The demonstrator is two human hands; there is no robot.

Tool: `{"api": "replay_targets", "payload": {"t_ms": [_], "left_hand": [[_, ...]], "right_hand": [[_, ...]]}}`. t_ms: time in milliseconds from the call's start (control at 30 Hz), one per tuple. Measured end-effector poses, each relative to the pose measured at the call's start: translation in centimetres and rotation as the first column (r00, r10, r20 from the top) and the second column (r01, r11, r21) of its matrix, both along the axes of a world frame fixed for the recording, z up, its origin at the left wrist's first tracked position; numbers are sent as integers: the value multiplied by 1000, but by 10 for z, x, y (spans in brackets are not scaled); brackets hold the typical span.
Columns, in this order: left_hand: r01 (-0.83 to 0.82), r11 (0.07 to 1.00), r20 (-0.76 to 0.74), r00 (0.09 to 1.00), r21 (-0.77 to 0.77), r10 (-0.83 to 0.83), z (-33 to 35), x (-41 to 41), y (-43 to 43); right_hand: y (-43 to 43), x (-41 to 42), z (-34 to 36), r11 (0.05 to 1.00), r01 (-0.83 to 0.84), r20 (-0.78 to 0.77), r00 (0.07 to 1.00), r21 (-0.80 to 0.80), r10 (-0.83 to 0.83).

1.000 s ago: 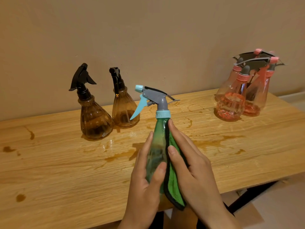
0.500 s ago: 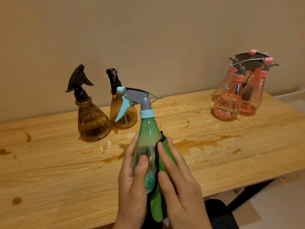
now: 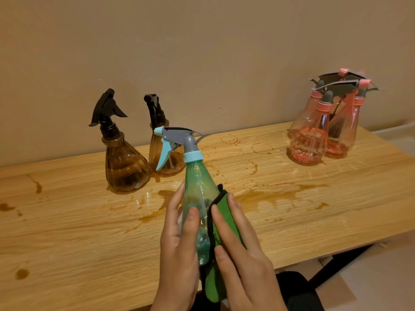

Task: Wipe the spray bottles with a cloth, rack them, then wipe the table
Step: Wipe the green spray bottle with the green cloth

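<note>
I hold a green spray bottle (image 3: 197, 194) with a grey and light-blue trigger head above the wooden table (image 3: 67, 232). My left hand (image 3: 179, 254) grips its body from the left, thumb across the front. My right hand (image 3: 242, 259) presses a green cloth with a black edge (image 3: 221, 221) against the bottle's right side. Two brown bottles with black heads (image 3: 125, 162) stand at the back left. Pink bottles (image 3: 323, 131) stand grouped at the back right under a dark rack piece (image 3: 339, 84).
Brown liquid stains and wet patches (image 3: 269, 194) spread over the tabletop, with drops at the left (image 3: 21, 273). A beige wall (image 3: 202, 52) rises right behind the table. The floor shows past the table's right end (image 3: 381, 277).
The green bottle has shifted left and lower. My right hand and the cloth have slid down the bottle's side from near the neck to the lower body.
</note>
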State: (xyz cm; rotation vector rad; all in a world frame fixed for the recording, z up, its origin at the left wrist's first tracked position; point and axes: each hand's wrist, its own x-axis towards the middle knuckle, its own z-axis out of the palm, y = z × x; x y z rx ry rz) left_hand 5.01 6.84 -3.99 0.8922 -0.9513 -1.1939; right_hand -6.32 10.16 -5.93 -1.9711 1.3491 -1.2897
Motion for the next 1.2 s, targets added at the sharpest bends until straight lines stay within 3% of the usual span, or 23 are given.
{"api": "replay_targets", "payload": {"t_ms": [233,333,433,567,767,900,1033,1200], "left_hand": [[141,989,119,984,-46,-135,-3,-1,5],[100,994,79,992,-47,-96,-4,-1,3],[86,995,26,996,-56,-84,-2,0,4],[87,993,52,995,-84,-83,-2,0,6],[136,986,142,982,-94,-122,-2,-1,7],[84,989,182,981,-124,-60,-2,-2,7],[28,995,114,993,-96,-16,-3,0,3],[108,991,180,979,-78,-92,-4,1,7]], "right_hand": [[-32,-20,34,988,-100,214,974,121,72],[-28,-15,33,993,-109,79,991,47,105],[-9,-6,11,997,-21,-74,997,-76,16],[0,-2,-2,986,63,-68,995,-151,-74],[-31,-14,30,999,-49,115,992,7,48],[-20,-7,20,997,19,4,1000,-69,-19],[5,3,-4,991,79,-58,995,-106,-85],[-21,-10,26,994,-63,214,976,85,43]]}}
